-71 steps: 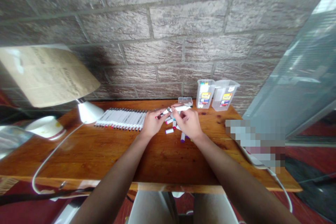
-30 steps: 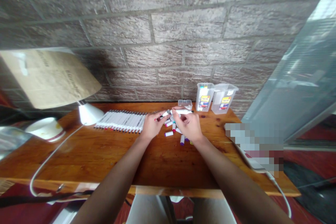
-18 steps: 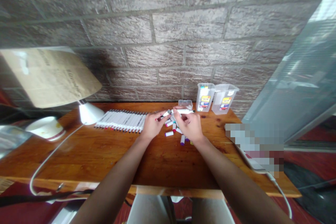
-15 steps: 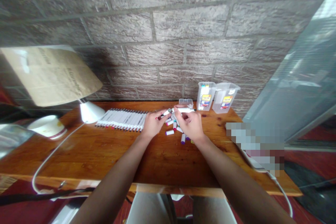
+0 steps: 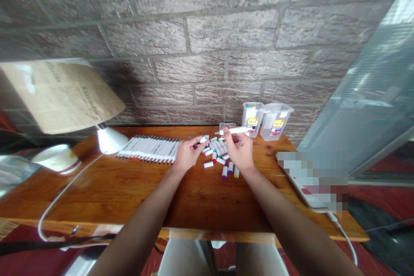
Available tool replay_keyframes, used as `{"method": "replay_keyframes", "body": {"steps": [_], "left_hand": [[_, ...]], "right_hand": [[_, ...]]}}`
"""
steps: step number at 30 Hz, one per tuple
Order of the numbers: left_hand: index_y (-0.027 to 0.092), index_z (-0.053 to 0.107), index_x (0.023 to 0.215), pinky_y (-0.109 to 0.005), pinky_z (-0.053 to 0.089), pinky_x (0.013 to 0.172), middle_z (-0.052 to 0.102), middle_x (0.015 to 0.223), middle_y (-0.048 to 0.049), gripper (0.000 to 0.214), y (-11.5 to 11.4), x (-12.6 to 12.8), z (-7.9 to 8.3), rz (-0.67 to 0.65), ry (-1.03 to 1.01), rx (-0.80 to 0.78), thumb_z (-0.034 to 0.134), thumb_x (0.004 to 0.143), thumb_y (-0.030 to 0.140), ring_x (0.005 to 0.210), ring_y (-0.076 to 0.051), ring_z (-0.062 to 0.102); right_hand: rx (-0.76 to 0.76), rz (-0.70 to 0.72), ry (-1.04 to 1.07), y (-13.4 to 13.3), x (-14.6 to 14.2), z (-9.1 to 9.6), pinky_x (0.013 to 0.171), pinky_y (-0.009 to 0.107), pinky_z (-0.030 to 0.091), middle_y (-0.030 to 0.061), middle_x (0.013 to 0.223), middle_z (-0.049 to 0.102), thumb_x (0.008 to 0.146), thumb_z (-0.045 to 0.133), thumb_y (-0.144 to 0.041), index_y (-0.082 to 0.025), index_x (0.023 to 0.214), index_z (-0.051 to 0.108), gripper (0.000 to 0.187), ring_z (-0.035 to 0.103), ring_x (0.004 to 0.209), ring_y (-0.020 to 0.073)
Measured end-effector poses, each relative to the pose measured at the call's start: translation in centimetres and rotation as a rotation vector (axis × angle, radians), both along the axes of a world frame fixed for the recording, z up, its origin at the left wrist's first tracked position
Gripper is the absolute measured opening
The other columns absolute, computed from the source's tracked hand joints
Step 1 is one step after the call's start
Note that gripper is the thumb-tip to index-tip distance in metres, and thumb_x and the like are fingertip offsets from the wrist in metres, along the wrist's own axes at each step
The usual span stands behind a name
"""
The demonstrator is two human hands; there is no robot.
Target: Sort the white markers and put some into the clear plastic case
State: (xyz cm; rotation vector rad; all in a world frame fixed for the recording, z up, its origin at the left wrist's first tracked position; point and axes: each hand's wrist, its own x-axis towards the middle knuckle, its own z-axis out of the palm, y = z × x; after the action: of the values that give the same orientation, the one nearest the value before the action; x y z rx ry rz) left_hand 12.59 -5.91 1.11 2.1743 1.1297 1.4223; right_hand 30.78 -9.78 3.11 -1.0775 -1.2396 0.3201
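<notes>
Now that your right hand has drawn the white marker clear, your left hand pinches only a white cap, leaving them separated. The marker sits at three o'clock from it, loose caps at four.

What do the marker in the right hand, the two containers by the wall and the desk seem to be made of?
Marker in the right hand: probably plastic, with a smooth, even white barrel.
Containers: likely rigid plastic, translucent; contents show through the left one.
Desk: wood, apparently varnished, with knots and a sheen.
</notes>
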Motion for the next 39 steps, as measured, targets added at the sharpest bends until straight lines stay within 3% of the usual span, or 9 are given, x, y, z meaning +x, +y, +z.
{"method": "replay_keyframes", "body": {"steps": [6, 9, 12, 15, 19, 28, 32, 37, 39], "left_hand": [[0.02, 0.068, 0.109, -0.023, 0.048, 0.063, 0.077, 0.085, -0.0027, 0.031, 0.2, -0.1, -0.3, -0.004, -0.047, -0.06, 0.071, 0.087, 0.042, 0.062, -0.013, 0.065], [0.02, 0.062, 0.095, -0.022, 0.046, 0.061, 0.071, 0.073, 0.0012, 0.029, 0.2, 0.3, -0.2, -0.011, -0.128, -0.107, 0.074, 0.083, 0.044, 0.06, -0.012, 0.062], [0.02, 0.057, 0.081, -0.021, 0.039, 0.052, 0.065, 0.065, 0.0034, 0.037, 0.2, 0.6, 0.4, -0.12, -0.312, -0.256, 0.076, 0.079, 0.051, 0.05, -0.008, 0.051], [0.018, 0.064, 0.084, -0.02, 0.034, 0.047, 0.072, 0.082, -0.0027, 0.044, 0.3, 0.3, 1.4, -0.238, -0.566, -0.492, 0.079, 0.072, 0.057, 0.05, -0.005, 0.045], [0.018, 0.074, 0.096, -0.02, 0.04, 0.051, 0.075, 0.104, -0.0078, 0.048, 0.6, -0.7, 2.1, -0.308, -0.757, -0.681, 0.085, 0.067, 0.054, 0.057, -0.005, 0.048], [0.018, 0.076, 0.093, -0.022, 0.048, 0.056, 0.075, 0.093, -0.0069, 0.044, 0.7, -0.5, 1.8, -0.36, -0.847, -0.834, 0.091, 0.063, 0.047, 0.055, -0.005, 0.05], [0.018, 0.076, 0.089, -0.021, 0.047, 0.054, 0.076, 0.09, -0.0064, 0.046, 0.9, -0.6, 1.7, -0.326, -0.771, -0.767, 0.089, 0.062, 0.052, 0.052, -0.005, 0.049], [0.017, 0.077, 0.084, -0.026, 0.049, 0.064, 0.077, 0.081, -0.0059, 0.038, 1.4, -1.2, 0.5, -0.062, -0.276, -0.313, 0.079, 0.073, 0.053, 0.064, -0.014, 0.064], [0.018, 0.078, 0.085, -0.028, 0.05, 0.068, 0.078, 0.081, -0.0053, 0.031, 1.6, -1.6, 0.0, 0.043, -0.075, -0.198, 0.075, 0.079, 0.049, 0.07, -0.017, 0.068]], "right_hand": [[-0.088, 0.052, 0.251, 0.4, 0.0, 0.6, 0.058, 0.028, 0.049, 0.0048, 0.069, 0.071, 0.085, 0.066, -0.058, -0.016, 0.078, 0.07, 0.042, 0.063, 0.061, 0.0165], [-0.138, 0.06, 0.306, 0.5, 0.0, 0.8, 0.057, 0.028, 0.047, 0.0039, 0.066, 0.069, 0.082, 0.067, -0.062, -0.017, 0.073, 0.067, 0.046, 0.062, 0.059, 0.0162], [-0.15, 0.067, 0.312, 0.6, 0.1, 0.7, 0.054, 0.028, 0.045, 0.0035, 0.065, 0.068, 0.081, 0.066, -0.064, -0.018, 0.071, 0.065, 0.047, 0.061, 0.058, 0.0161], [-0.16, 0.062, 0.317, 0.6, 0.1, 0.8, 0.052, 0.028, 0.044, 0.0027, 0.062, 0.066, 0.079, 0.065, -0.068, -0.019, 0.07, 0.064, 0.05, 0.06, 0.057, 0.0162], [-0.184, 0.061, 0.323, 0.6, 0.2, 1.0, 0.051, 0.028, 0.043, 0.0019, 0.058, 0.064, 0.078, 0.064, -0.071, -0.019, 0.068, 0.062, 0.053, 0.058, 0.055, 0.0159], [-0.197, 0.065, 0.376, 1.1, 0.5, 0.4, 0.048, 0.028, 0.038, 0.0019, 0.059, 0.063, 0.078, 0.064, -0.072, -0.02, 0.065, 0.06, 0.054, 0.051, 0.049, 0.0131], [-0.188, 0.069, 0.362, 1.2, 0.6, 0.4, 0.049, 0.028, 0.038, 0.0021, 0.059, 0.063, 0.078, 0.064, -0.071, -0.02, 0.062, 0.06, 0.054, 0.05, 0.05, 0.0127], [-0.198, 0.078, 0.377, 1.2, 0.7, 0.4, 0.051, 0.029, 0.039, 0.0004, 0.054, 0.059, 0.078, 0.065, -0.07, -0.02, 0.059, 0.058, 0.054, 0.048, 0.048, 0.0127], [-0.203, 0.068, 0.377, 1.2, 0.7, 0.4, 0.051, 0.029, 0.039, 0.0004, 0.054, 0.059, 0.077, 0.066, -0.07, -0.02, 0.059, 0.058, 0.054, 0.048, 0.049, 0.0127]]}}
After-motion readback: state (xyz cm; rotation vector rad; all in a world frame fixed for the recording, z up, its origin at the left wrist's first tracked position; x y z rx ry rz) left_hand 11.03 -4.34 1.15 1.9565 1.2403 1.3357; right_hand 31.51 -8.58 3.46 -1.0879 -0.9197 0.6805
